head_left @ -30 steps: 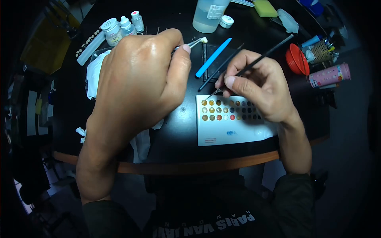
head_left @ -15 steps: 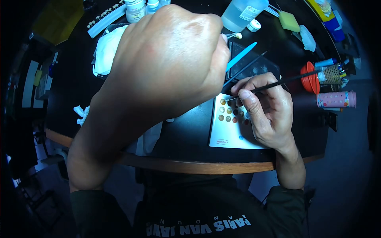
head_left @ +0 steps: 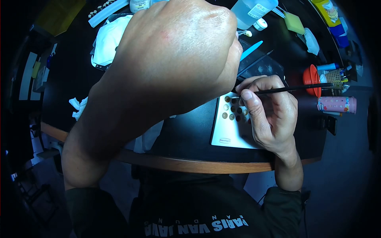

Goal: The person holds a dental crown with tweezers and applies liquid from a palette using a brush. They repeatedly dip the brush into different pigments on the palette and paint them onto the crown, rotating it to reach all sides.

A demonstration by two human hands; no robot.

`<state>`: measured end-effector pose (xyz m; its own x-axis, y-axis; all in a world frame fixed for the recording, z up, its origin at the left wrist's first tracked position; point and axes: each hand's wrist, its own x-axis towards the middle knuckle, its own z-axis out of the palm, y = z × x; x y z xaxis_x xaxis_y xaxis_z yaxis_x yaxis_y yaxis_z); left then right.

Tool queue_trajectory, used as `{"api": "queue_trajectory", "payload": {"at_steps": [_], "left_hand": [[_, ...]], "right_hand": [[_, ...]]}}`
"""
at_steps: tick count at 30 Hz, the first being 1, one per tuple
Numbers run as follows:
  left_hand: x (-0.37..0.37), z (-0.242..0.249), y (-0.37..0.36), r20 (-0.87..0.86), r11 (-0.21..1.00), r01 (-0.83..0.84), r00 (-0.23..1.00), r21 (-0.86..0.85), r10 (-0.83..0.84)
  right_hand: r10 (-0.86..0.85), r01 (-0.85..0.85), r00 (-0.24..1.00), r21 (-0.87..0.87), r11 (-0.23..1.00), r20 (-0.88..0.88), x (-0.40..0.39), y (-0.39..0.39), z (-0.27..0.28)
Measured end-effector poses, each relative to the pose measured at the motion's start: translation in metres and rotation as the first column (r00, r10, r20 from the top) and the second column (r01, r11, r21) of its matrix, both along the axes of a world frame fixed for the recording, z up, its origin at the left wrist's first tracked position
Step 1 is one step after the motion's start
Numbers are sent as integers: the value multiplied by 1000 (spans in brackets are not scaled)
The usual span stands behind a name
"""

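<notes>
My left hand looms large close to the camera, back of the hand up and fingers curled closed. A thin stick with a cream-coloured tip pokes out beyond its thumb side; the gripping fingertips are hidden. Between thumb and fingers, my right hand pinches a thin dark paintbrush, its handle slanting off to the right. The brush tip reaches the upper wells of a white palette, whose small round wells hold brown, yellowish and pale colours. My right hand covers the palette's right side.
Behind my hands lie a blue stick and another brush over a dark glossy tray. A clear bottle, yellow sponge, red bowl and pink cylinder stand farther out. Crumpled tissue lies left.
My left hand has shifted slightly right with the stick. The brush handle in my right hand has swung lower, nearer level, its tip staying by the upper wells. The whole view has shifted a little.
</notes>
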<state>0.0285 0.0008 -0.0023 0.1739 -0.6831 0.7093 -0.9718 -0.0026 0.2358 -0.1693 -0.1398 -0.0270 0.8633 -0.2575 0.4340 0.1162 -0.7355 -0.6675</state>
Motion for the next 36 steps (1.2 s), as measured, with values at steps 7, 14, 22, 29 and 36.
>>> {"api": "queue_trajectory", "payload": {"at_steps": [7, 14, 22, 29, 36], "left_hand": [[-3, 6, 4, 85, 1000, 18, 996, 6, -18], [-3, -15, -1, -34, 987, 34, 999, -155, -39], [-5, 4, 3, 66, 999, 54, 996, 4, -54], [2, -20, -3, 9, 975, 113, 994, -190, -113], [7, -7, 1, 145, 971, 172, 978, -166, -149]], "right_hand": [[-28, 29, 1000, 129, 991, -14, -1, 0, -3], [-31, 30, 1000, 152, 988, -1, 0, -1, -6], [-24, 25, 1000, 152, 988, -7, 0, 0, -5], [-20, 20, 1000, 44, 999, -8, 1, 1, -1], [-11, 11, 1000, 40, 999, -8, 0, 2, 2]]}}
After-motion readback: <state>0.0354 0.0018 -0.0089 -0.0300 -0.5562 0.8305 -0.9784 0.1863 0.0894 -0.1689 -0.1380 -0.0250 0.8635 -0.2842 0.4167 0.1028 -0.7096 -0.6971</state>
